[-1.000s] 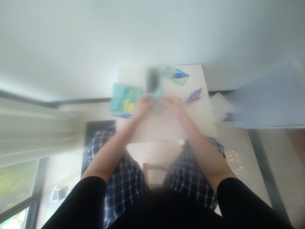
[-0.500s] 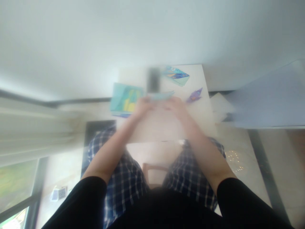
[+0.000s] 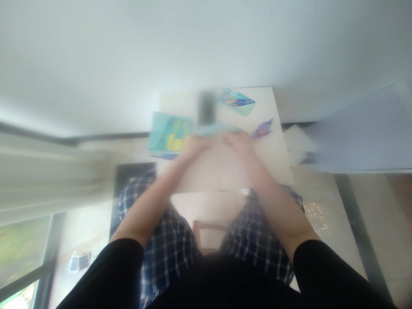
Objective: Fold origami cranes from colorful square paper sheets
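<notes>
Both hands are over the middle of a small white table (image 3: 219, 171), in a blurred part of the picture. A pale teal sheet of folded paper (image 3: 217, 128) lies along the fingertips. At its left end my left hand (image 3: 198, 144) is closed on the near edge. My right hand (image 3: 238, 142) grips the right end, its fingers curled inward. The exact folds and the fingertips are smeared. Close to my right hand lies a purple folded paper figure (image 3: 263, 128).
Left of my hands is a teal booklet or paper pack with a yellow picture (image 3: 170, 133). A dark blurred rectangular object (image 3: 207, 107) stands behind the paper. A blue patterned folded paper (image 3: 240, 102) is at the back right. A wall (image 3: 206, 51) rises beyond the table.
The teal paper has come slightly lower and looks flatter, its right end no longer tipped up. My hands have shifted a little towards me.
</notes>
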The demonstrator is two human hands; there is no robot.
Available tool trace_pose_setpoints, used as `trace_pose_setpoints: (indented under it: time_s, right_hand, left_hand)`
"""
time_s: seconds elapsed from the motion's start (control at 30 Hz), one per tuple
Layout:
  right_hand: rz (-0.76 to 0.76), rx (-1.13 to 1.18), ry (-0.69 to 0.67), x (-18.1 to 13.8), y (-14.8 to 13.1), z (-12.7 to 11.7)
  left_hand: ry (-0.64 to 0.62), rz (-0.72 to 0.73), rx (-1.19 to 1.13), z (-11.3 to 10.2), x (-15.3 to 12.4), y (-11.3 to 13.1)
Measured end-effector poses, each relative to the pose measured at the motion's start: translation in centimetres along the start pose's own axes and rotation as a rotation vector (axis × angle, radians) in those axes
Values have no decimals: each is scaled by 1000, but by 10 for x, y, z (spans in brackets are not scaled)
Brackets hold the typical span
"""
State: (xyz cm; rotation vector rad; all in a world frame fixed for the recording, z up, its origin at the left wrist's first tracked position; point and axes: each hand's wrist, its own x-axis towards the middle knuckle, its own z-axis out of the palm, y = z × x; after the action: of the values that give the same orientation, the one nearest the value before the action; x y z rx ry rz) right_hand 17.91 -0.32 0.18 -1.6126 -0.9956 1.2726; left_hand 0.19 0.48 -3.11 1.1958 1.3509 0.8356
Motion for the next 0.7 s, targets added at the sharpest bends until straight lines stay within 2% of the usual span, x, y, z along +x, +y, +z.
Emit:
trace_pose_setpoints:
  time_s: [0.2,0.3,0.4,0.5,0.6,0.7]
  right_hand:
    - [21,55,-157,-5,-1,0]
    - [45,109,-164,-3,1,-1]
    - [44,62,-131,-3,1,-2]
    - [10,6,-141,-2,3,-1]
    - [-41,42,-171,5,11,0]
    - [-183,17,-129,15,18,-1]
  left_hand:
    - [23,-33,-109,9,-10,11]
    - [15,-20,-120,10,-15,18]
    - [-8,13,-132,10,-16,16]
    - [9,11,-148,9,-12,8]
    - [68,-46,-131,7,-5,0]
    - [85,-95,-95,5,-1,-3]
